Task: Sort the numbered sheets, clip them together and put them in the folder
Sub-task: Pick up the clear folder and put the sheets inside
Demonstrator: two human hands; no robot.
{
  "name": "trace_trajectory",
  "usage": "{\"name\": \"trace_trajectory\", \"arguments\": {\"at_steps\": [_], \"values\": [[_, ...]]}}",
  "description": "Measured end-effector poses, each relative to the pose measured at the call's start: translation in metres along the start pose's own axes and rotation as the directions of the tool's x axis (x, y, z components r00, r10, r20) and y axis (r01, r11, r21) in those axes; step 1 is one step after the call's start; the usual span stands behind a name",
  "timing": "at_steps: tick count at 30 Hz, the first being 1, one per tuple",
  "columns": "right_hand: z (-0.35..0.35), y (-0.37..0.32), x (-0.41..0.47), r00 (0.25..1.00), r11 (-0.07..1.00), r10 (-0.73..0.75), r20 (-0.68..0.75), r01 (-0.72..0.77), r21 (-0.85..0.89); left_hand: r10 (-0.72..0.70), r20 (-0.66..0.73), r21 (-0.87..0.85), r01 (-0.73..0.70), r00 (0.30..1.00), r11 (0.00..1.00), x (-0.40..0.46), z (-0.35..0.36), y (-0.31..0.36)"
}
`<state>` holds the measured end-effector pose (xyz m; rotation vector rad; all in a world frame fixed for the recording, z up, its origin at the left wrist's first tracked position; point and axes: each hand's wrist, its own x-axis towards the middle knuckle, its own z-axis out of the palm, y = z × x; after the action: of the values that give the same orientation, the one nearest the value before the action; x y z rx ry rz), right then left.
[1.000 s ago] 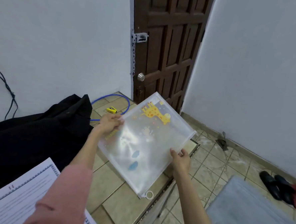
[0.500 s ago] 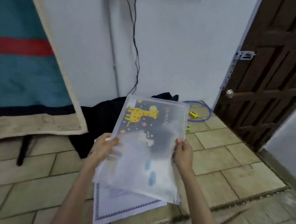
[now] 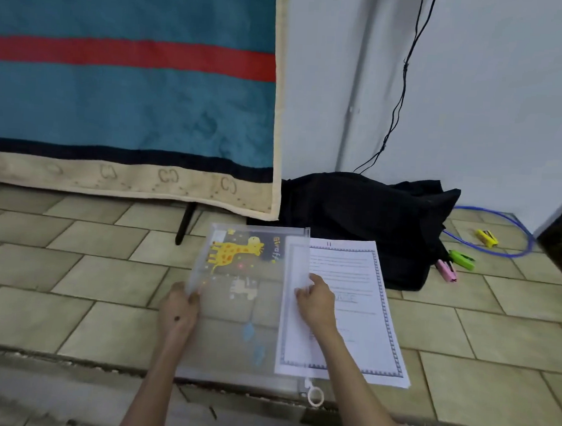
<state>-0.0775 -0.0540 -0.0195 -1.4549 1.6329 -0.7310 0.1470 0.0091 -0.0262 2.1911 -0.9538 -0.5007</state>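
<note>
Folder (image 3: 234, 308) pinched in both my hands, left (image 3: 177, 312) and right (image 3: 317, 302), zip edge overlapping the sheets (image 3: 359, 303) lying lengthwise center-right.

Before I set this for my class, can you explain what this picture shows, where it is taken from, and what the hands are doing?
One picture, from a camera worn on a person's head, looking down at a tiled floor. No machine: two bare hands. The left hand grips the left edge of a clear zip folder printed with a giraffe. The right hand pinches its right edge, where it overlaps the bordered printed sheets lying on the floor. Beyond lie a black cloth and green and pink clips.
</note>
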Motion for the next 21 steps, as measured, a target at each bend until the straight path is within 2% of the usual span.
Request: {"name": "trace_trajectory", "arguments": {"at_steps": [2,4,7,9,11,13,15,17,20,21], "values": [[0.0,-0.001,0.002,1.0,0.998,0.006,0.013,-0.006,-0.063,0.042,-0.036,0.06,-0.04,0.998,0.997,0.005,0.001,-0.003],[-0.011,-0.001,0.004,0.998,0.998,0.033,-0.05,-0.035,-0.044,0.069,-0.061,0.18,-0.057,0.996,0.982,0.008,0.005,-0.006],[-0.048,0.007,0.01,0.936,0.991,0.125,-0.328,-0.137,-0.013,0.124,-0.133,0.343,-0.072,0.983,0.937,0.002,0.018,0.003],[-0.075,0.02,0.015,0.851,0.937,0.259,-0.457,-0.336,-0.094,0.252,0.014,0.355,-0.241,0.968,0.903,-0.013,0.033,0.018],[-0.093,0.03,0.017,0.82,0.871,0.395,-0.415,-0.478,-0.113,0.347,0.248,0.331,-0.416,0.904,0.847,-0.031,0.058,0.034],[-0.099,0.035,0.016,0.848,0.864,0.416,-0.329,-0.481,-0.147,0.325,0.394,0.382,-0.475,0.86,0.793,-0.048,0.08,0.047],[-0.1,0.037,0.018,0.879,0.872,0.392,-0.27,-0.449,-0.195,0.304,0.412,0.43,-0.477,0.859,0.766,-0.055,0.091,0.048],[-0.103,0.042,0.021,0.891,0.89,0.393,-0.227,-0.43,-0.152,0.323,0.4,0.435,-0.488,0.857,0.756,-0.053,0.093,0.043],[-0.116,0.047,0.022,0.929,0.931,0.348,-0.127,-0.327,0.161,0.352,0.394,0.425,-0.508,0.849,0.749,-0.049,0.087,0.039],[-0.121,0.046,0.018,0.943,0.93,0.321,-0.09,-0.296,0.217,0.356,0.391,0.428,-0.51,0.849,0.746,-0.049,0.087,0.039]]}}
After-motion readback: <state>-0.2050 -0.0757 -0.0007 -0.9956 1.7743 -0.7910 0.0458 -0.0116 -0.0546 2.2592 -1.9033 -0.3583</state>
